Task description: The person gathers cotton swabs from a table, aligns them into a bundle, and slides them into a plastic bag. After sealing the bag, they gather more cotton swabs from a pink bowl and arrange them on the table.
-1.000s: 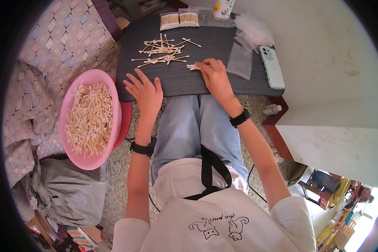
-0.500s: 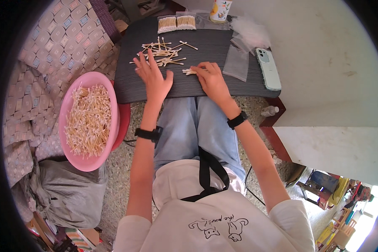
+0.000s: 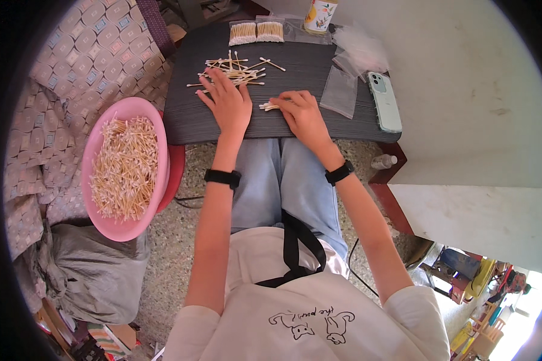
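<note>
Loose cotton swabs (image 3: 241, 73) with pale wooden sticks and white tips lie scattered on the dark table (image 3: 265, 123). Over the near left side of this pile is my left hand (image 3: 230, 103), its fingers spread and nothing held in it. My right hand (image 3: 302, 114) is closed around a small bundle of cotton swabs (image 3: 268, 107), whose white tips poke out to the left of the fingers. That hand rests low over the table, near its front edge. The palm sides of both hands are hidden.
A pink basin (image 3: 89, 174) heaped with swabs stands left of the table. At the back are two filled clear bags (image 3: 256, 32) and a bottle (image 3: 320, 15). On the right lie an empty zip bag (image 3: 339, 90), a stack of clear bags (image 3: 361, 48) and a phone (image 3: 384, 102) beside the wall.
My left hand has shifted slightly right, and its fingers are now over the loose swabs. My right hand keeps its bundle in nearly the same place.
</note>
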### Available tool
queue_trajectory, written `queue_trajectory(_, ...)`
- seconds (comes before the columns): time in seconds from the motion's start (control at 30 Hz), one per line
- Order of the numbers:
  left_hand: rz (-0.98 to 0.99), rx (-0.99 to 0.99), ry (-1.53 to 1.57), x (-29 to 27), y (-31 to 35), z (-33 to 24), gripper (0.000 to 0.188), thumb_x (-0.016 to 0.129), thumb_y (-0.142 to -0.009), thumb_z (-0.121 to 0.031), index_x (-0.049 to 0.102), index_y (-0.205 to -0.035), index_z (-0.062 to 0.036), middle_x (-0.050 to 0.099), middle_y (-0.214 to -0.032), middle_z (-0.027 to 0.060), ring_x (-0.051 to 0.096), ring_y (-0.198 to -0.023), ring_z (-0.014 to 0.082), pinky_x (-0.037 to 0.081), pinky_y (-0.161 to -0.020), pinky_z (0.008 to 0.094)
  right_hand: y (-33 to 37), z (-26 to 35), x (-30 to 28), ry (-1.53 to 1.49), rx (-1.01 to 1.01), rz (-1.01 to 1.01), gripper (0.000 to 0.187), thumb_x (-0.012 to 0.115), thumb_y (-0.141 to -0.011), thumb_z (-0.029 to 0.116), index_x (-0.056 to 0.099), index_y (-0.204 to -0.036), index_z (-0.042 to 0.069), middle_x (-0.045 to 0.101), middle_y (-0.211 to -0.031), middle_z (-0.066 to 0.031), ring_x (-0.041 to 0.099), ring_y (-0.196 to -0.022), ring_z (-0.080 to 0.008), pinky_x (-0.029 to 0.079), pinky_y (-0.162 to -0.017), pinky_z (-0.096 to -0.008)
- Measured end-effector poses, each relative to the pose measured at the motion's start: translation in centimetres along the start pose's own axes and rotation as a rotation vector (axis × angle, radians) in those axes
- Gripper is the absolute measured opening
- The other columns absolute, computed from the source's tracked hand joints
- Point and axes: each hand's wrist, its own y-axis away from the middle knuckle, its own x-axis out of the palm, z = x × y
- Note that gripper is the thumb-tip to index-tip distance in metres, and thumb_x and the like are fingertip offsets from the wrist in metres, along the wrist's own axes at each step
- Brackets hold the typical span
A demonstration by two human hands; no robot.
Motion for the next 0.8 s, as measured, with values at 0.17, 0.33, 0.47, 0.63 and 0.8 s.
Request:
queue_trajectory(0.17,0.123,0.367,0.419,-3.5,2.6,-0.9,0.059,0.045,-0.095,-0.023,0.025,-0.145,0.0011,0.024,-0.152,0.0188,0.019,-0.141,0.0374,0.014,-0.113,0.0524,0.4,0.0,-1.0,0.034,0.008,0.053,0.036,0.062,-0.083,0.01,0.061,-0.119,0.009,0.057,-0.117,-0.0068,0.051,-0.108,-0.0265,0.039,-0.095,-0.0415)
queue_trajectory(0.33,0.343,0.695,0.162,-5.4,5.4,-1.0,0.058,0.048,-0.094,-0.027,0.03,-0.144,-0.0011,0.03,-0.15,0.013,0.027,-0.14,0.026,0.019,-0.114,0.0445,2.2,0.5,-0.8,0.243,-0.049,0.13,0.049,0.058,-0.088,0.018,0.047,-0.134,0.004,0.049,-0.135,-0.0097,0.044,-0.126,-0.0256,0.034,-0.106,-0.0406)
queue_trajectory(0.47,0.357,0.726,0.148,-6.0,6.2,-0.1,0.058,0.047,-0.095,-0.028,0.031,-0.143,0.0,0.03,-0.15,0.0131,0.028,-0.139,0.0269,0.02,-0.114,0.0443,3.2,1.7,-1.0,0.267,-0.057,0.183,0.05,0.056,-0.09,0.02,0.044,-0.135,0.001,0.044,-0.141,-0.0117,0.04,-0.131,-0.0251,0.031,-0.11,-0.0411)
queue_trajectory(0.63,0.296,0.598,0.178,-4.7,5.6,-1.4,0.057,0.045,-0.096,-0.029,0.033,-0.142,0.0012,0.031,-0.15,0.0137,0.03,-0.138,0.0284,0.023,-0.113,0.0449,2.0,0.7,-0.5,0.272,-0.035,0.187,0.05,0.053,-0.091,0.021,0.042,-0.137,0.002,0.043,-0.142,-0.0118,0.039,-0.132,-0.0245,0.03,-0.11,-0.0419)
queue_trajectory(0.8,0.287,0.562,0.121,-3.7,5.0,-1.6,0.055,0.043,-0.097,-0.03,0.033,-0.142,0.0006,0.032,-0.149,0.0133,0.03,-0.138,0.0278,0.023,-0.113,0.045,0.9,-0.2,0.0,0.404,-0.033,0.213,0.049,0.05,-0.093,0.025,0.041,-0.139,0.008,0.042,-0.143,-0.0069,0.037,-0.134,-0.0234,0.028,-0.11,-0.0438)
